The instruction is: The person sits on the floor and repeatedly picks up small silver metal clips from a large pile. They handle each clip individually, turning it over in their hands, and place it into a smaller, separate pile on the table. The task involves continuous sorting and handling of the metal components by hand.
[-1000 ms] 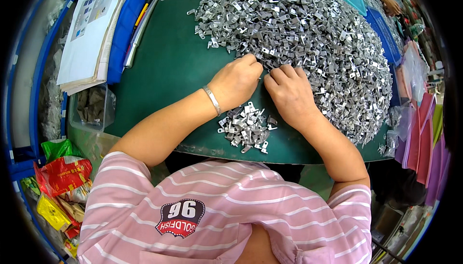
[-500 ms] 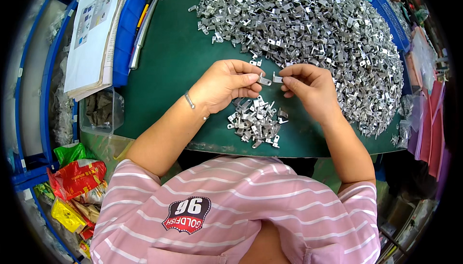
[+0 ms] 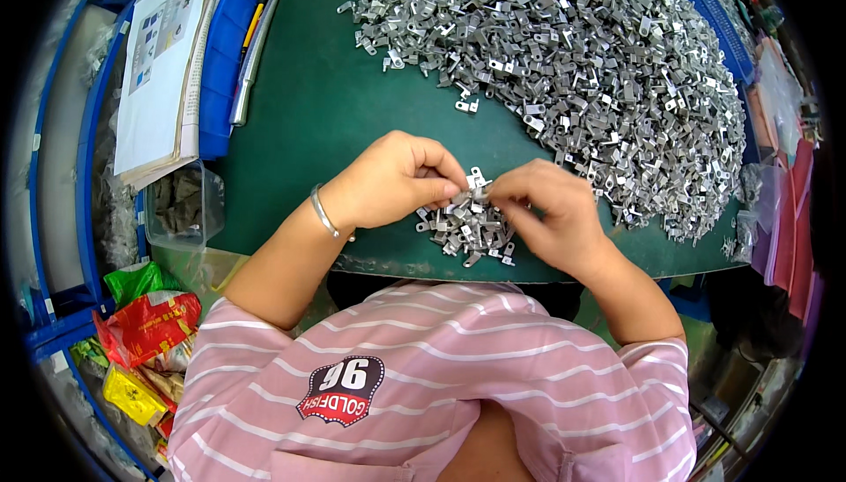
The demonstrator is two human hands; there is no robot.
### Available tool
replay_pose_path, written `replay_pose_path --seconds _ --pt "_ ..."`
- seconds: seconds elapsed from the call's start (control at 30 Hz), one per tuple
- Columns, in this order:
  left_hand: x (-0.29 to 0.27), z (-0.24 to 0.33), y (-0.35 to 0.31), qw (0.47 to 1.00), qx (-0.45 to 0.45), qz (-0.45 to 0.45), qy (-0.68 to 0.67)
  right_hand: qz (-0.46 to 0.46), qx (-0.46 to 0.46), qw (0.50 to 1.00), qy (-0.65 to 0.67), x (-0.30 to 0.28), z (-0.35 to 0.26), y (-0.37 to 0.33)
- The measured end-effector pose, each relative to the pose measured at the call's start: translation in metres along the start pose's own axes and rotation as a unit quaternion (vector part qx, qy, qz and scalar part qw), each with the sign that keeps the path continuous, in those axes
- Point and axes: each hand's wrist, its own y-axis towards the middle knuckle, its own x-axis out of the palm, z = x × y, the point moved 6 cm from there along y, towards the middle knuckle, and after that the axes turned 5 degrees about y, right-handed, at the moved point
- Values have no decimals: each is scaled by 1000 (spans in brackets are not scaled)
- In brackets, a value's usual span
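Observation:
A small heap of bent silver metal brackets (image 3: 471, 233), each with a hole in a tab, lies on the green table near its front edge. My left hand (image 3: 394, 181) is at the heap's upper left, thumb and forefinger pinched together. From the right my right hand (image 3: 553, 216) reaches over the same heap, its fingers bent into a pinch. Silver pieces show between the two sets of fingertips, but blur hides which piece, if any, each hand grips. Beyond the hands spreads a very large pile of the same brackets (image 3: 564, 68).
On the left stand a blue bin (image 3: 227, 68) with papers (image 3: 163, 68) leaning on it and a clear plastic box (image 3: 185, 204). Colourful packets (image 3: 145, 328) lie below a blue rack. Pink and purple sheets (image 3: 789, 209) hang at the right. A blue basket (image 3: 718, 33) sits behind the large pile.
Both hands have come down toward me, from above the small heap to its top. Earlier each fingertip pinch plainly held one bracket, held up and apart.

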Motion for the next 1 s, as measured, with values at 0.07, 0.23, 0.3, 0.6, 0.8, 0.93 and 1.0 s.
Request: replay_pose_path --seconds 0.07,0.23,0.3,0.6,0.8,0.93,1.0 --pt "0 6 -5 987 84 20 139 -21 -19 1000 13 3 -6 4" --pt "-11 22 2 935 156 148 283 31 -57 959 -277 -13 8 22" --pt "-13 31 15 906 178 214 320 47 -53 924 -377 -18 15 27" --pt "-11 21 49 835 239 266 419 70 -45 926 -369 -25 18 21" --pt "-6 2 40 984 -6 125 -124 116 84 982 -120 -36 12 15" --pt "5 -6 32 948 -38 61 -312 112 194 970 91 -32 36 1" --pt "7 -11 33 939 -49 44 -339 112 289 929 203 -31 50 -7"
